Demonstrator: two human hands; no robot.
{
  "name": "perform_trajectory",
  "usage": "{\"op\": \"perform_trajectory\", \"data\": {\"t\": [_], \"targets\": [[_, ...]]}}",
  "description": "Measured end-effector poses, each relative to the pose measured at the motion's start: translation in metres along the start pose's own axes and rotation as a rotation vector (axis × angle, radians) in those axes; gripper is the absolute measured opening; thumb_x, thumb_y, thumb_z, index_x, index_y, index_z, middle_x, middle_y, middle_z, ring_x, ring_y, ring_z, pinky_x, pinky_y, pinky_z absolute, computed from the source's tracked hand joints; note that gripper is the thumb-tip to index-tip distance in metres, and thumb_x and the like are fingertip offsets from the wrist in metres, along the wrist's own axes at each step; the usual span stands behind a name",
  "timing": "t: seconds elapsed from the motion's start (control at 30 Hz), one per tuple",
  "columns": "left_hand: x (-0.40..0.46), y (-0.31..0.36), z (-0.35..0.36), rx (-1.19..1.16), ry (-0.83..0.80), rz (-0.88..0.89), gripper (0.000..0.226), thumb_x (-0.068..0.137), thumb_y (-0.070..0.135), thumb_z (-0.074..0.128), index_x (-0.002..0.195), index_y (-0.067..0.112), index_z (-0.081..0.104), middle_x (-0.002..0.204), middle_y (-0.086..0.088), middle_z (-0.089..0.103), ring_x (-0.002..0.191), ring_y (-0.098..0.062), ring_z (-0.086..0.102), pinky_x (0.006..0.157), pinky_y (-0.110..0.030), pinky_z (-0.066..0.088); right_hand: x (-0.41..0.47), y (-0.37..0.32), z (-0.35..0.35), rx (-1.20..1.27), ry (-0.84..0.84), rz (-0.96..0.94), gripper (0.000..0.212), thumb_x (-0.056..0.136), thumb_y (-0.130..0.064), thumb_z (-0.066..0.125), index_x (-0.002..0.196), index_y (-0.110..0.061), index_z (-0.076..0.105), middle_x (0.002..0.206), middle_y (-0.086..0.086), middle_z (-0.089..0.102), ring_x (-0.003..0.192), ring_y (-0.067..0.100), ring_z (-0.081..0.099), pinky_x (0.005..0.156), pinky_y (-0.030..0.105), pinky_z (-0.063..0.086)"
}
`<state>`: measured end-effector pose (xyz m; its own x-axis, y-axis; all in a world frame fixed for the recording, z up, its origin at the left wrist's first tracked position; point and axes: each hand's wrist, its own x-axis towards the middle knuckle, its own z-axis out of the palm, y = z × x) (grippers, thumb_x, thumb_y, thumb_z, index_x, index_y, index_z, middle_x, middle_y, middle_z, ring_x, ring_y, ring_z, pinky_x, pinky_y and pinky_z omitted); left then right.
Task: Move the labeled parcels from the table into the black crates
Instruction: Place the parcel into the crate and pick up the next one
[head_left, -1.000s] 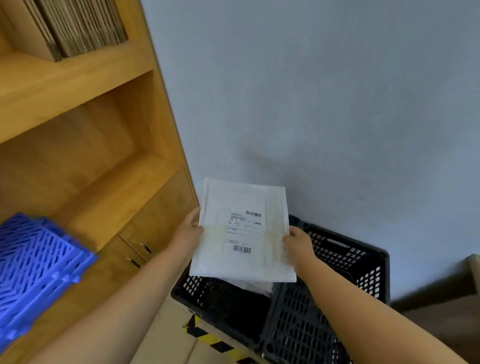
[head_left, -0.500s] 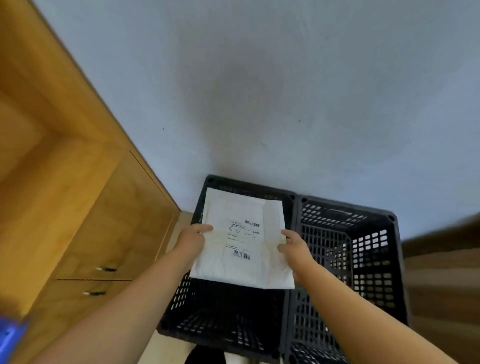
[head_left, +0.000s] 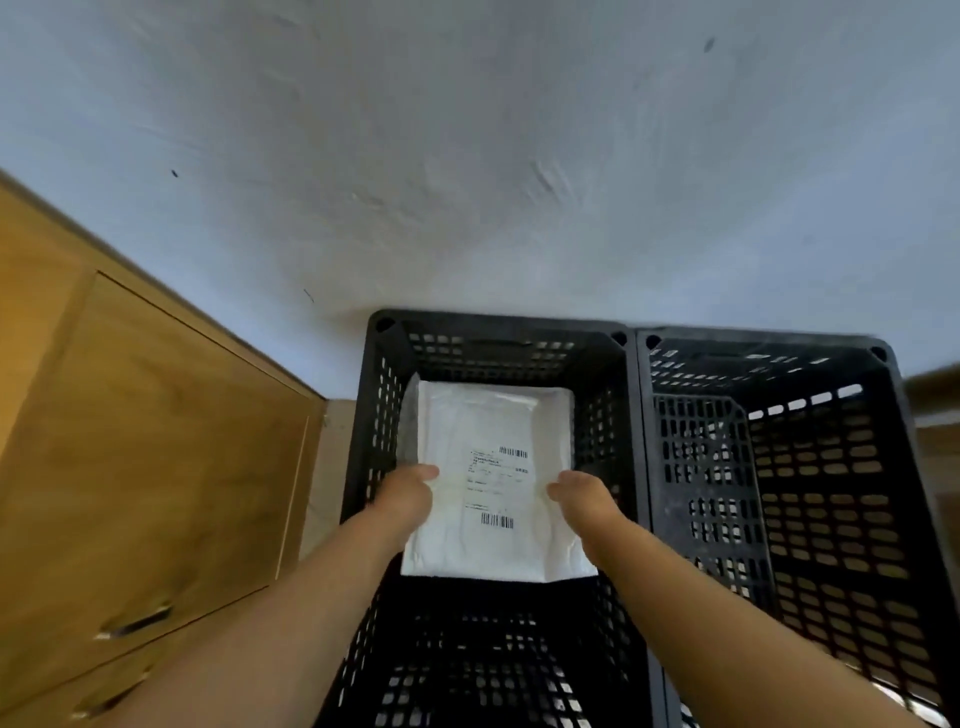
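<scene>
The parcel (head_left: 491, 483) is a flat white mailer, label up, held level by both hands inside the mouth of the left crate (head_left: 382, 415) — below the rim, it seems, though how close to the floor I cannot tell. The left hand (head_left: 402, 499) pinches its left edge with the thumb on top, and the right hand (head_left: 582, 496) does the same on the right edge; the fingers under the mailer are hidden, so their clamp is judged from the thumbs alone. The step in hand looks like the set-down. To do it well, keep the mailer flat and centred between the side walls, lower it until it rests on whatever is beneath, and only then let both edges go together, so it does not tip and lean against a wall. A soft mailer like this will sag in the middle if one side is dropped first. Keeping the label facing up makes sense for later reading. The right crate (head_left: 878, 395) stands touching the left one, against the wall (head_left: 467, 156), and a wooden cabinet (head_left: 156, 467) sits to the left — neither needs to be touched. Draw the hands straight up afterwards, clear of the rim.
</scene>
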<state>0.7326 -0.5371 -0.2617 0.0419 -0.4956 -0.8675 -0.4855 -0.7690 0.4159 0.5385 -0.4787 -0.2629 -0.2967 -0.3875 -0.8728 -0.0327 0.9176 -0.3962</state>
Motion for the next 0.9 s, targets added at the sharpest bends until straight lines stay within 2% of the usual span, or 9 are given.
{"op": "perform_trajectory", "data": {"t": [0.1, 0.17, 0.3, 0.37, 0.43, 0.53, 0.6, 0.7, 0.9], "targets": [[0.036, -0.011, 0.011, -0.056, -0.003, -0.042, 0.037, 0.099, 0.004, 0.035, 0.132, 0.007, 0.052, 0.138, -0.017, 0.044, 0.116, -0.030, 0.047, 0.097, -0.030, 0.037, 0.031, 0.011, 0.010, 0.033, 0.004, 0.007, 0.038, 0.096, -0.009, 0.049, 0.133, -0.005, 0.045, 0.124, 0.013, 0.047, 0.108, 0.028, 0.048, 0.086, 0.029, 0.037], [0.061, -0.019, 0.017, -0.003, 0.015, -0.033, 0.041, 0.098, 0.001, 0.032, 0.133, 0.009, 0.052, 0.141, -0.015, 0.042, 0.121, -0.031, 0.045, 0.102, -0.031, 0.037, 0.050, 0.017, 0.018, 0.047, 0.030, 0.002, 0.043, 0.096, -0.007, 0.048, 0.137, 0.001, 0.040, 0.128, 0.014, 0.048, 0.116, 0.032, 0.049, 0.090, 0.032, 0.040], [0.097, -0.031, 0.026, 0.108, 0.044, 0.033, 0.048, 0.094, -0.004, 0.035, 0.138, 0.011, 0.046, 0.147, -0.009, 0.038, 0.130, -0.027, 0.041, 0.106, -0.026, 0.033, 0.080, 0.030, 0.035, -0.053, 0.054, -0.088, 0.049, 0.093, -0.016, 0.051, 0.140, -0.005, 0.038, 0.143, 0.012, 0.042, 0.124, 0.028, 0.046, 0.102, 0.033, 0.040], [0.111, -0.035, 0.030, 0.191, 0.071, 0.080, 0.051, 0.093, -0.006, 0.036, 0.140, 0.011, 0.042, 0.150, -0.009, 0.033, 0.134, -0.025, 0.037, 0.112, -0.031, 0.030, 0.089, 0.035, 0.039, -0.145, 0.027, -0.120, 0.057, 0.094, -0.018, 0.050, 0.147, -0.007, 0.029, 0.154, 0.007, 0.026, 0.139, 0.025, 0.030, 0.114, 0.038, 0.028], [0.117, -0.039, 0.035, 0.357, 0.110, 0.129, 0.054, 0.094, -0.002, 0.040, 0.146, 0.011, 0.032, 0.155, -0.007, 0.022, 0.140, -0.024, 0.026, 0.116, -0.030, 0.023, 0.096, 0.040, 0.040, -0.285, -0.006, -0.162, 0.064, 0.096, -0.013, 0.048, 0.151, -0.009, 0.016, 0.160, 0.003, 0.004, 0.146, 0.018, 0.009, 0.118, 0.028, 0.013], [0.116, -0.048, 0.043, 0.635, 0.135, 0.242, 0.069, 0.093, 0.002, 0.045, 0.151, 0.023, 0.015, 0.159, -0.001, -0.001, 0.145, -0.024, 0.002, 0.118, -0.032, 0.012, 0.108, 0.056, 0.037, -0.600, 0.039, -0.260, 0.076, 0.095, -0.010, 0.049, 0.153, -0.018, 0.000, 0.156, -0.002, -0.024, 0.146, 0.015, -0.013, 0.117, 0.026, 0.004], [0.119, -0.058, 0.048, 0.800, 0.064, 0.330, 0.078, 0.090, -0.002, 0.044, 0.151, 0.032, 0.009, 0.158, 0.003, -0.012, 0.146, -0.024, -0.006, 0.118, -0.034, 0.007, 0.115, 0.065, 0.036, -0.903, 0.068, -0.331, 0.083, 0.095, -0.012, 0.050, 0.151, -0.024, -0.009, 0.153, 0.000, -0.033, 0.144, 0.019, -0.021, 0.118, 0.030, -0.002], [0.127, -0.067, 0.050, 0.995, -0.031, 0.333, 0.078, 0.092, 0.005, 0.045, 0.150, 0.036, 0.001, 0.157, 0.000, -0.021, 0.146, -0.025, -0.009, 0.118, -0.035, 0.005, 0.126, 0.072, 0.042, -1.104, 0.024, -0.372, 0.079, 0.096, -0.018, 0.044, 0.150, -0.026, -0.013, 0.153, 0.005, -0.031, 0.143, 0.024, -0.023, 0.116, 0.032, -0.010], [0.134, -0.071, 0.051, 1.060, -0.095, 0.305, 0.073, 0.096, 0.011, 0.041, 0.150, 0.035, -0.003, 0.156, -0.002, -0.024, 0.146, -0.023, -0.011, 0.119, -0.035, 0.008, 0.140, 0.076, 0.049, -1.178, 0.021, -0.325, 0.071, 0.095, -0.021, 0.030, 0.149, -0.032, -0.014, 0.155, 0.004, -0.028, 0.143, 0.022, -0.024, 0.113, 0.039, -0.015]]}}
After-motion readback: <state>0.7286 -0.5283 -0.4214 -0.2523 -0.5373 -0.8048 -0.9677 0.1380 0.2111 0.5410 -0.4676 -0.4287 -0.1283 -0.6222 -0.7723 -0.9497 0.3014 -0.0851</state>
